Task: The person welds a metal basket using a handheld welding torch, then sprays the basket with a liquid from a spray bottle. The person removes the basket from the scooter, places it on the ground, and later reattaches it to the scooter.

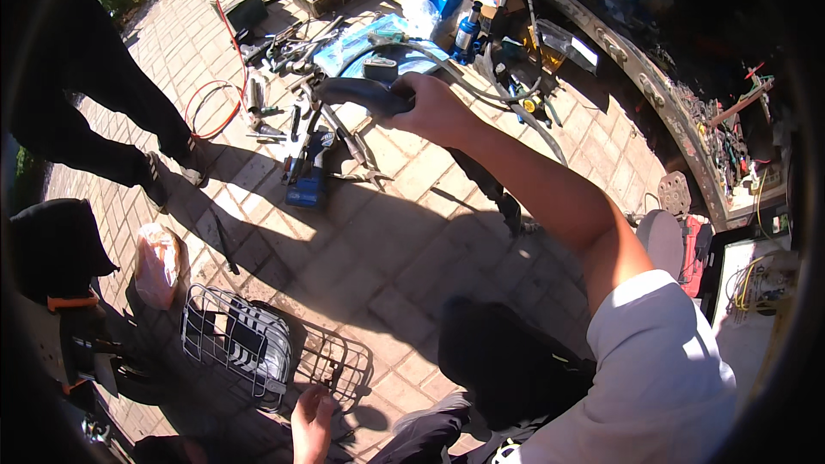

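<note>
My right hand [427,109], on an arm stretched far forward, is closed around one end of a black, smooth, curved elongated piece [357,94]. The piece points left above the spread of tools; its exact kind I cannot make out. Just beyond it is a small grey block [379,69]. Below its far end lies a blue cordless power tool [308,180] on the paving, beside several metal hand tools [344,133]. Down at the lower edge, my left hand [311,423] has loosely bent fingers with nothing visible in them. A wire basket [198,331] stands close to it.
A person in dark trousers [94,112] stands at the left, near a red hose [230,39]. A blue bottle jack [467,33], a thick grey hose [498,94] and a wooden toolbox [331,2] are farther off. A plastic bag [157,266] lies left; a metal-edged vehicle bed [619,51] runs along the right.
</note>
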`<state>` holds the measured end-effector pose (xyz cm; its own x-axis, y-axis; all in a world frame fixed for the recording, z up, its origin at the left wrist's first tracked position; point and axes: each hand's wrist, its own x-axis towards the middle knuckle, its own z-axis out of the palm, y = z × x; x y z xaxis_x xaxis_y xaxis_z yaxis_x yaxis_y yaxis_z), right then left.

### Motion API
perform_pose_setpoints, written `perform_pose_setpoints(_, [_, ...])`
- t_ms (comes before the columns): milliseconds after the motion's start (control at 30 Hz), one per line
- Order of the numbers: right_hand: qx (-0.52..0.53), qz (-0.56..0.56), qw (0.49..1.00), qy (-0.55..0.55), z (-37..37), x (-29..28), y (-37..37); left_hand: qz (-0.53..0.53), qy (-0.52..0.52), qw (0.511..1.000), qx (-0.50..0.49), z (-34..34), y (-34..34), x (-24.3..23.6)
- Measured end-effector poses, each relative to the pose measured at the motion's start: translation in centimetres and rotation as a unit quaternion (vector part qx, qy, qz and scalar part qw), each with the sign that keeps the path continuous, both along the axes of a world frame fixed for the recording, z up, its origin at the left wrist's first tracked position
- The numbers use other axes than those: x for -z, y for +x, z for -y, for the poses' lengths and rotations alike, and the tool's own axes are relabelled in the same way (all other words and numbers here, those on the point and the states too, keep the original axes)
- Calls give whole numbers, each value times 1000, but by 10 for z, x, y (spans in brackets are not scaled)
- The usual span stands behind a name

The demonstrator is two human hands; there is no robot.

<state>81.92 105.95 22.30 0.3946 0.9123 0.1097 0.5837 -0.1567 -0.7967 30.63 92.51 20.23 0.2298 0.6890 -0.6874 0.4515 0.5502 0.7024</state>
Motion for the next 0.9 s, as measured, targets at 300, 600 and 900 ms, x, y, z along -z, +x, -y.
perform_pose_setpoints(300, [-13, -149, 981, -120, 91, -103, -89, 392, -297, 838, -235, -129, 312, -103])
perform_pose_setpoints(600, [30, -151, 962, -225, 152, -149, 57, 191, 158, 968, 22, -215, 352, -200])
perform_pose_setpoints(900, [55, -255, 913, -314, 85, -70, 166, 268, -148, 774, -554, -366, 430, -84])
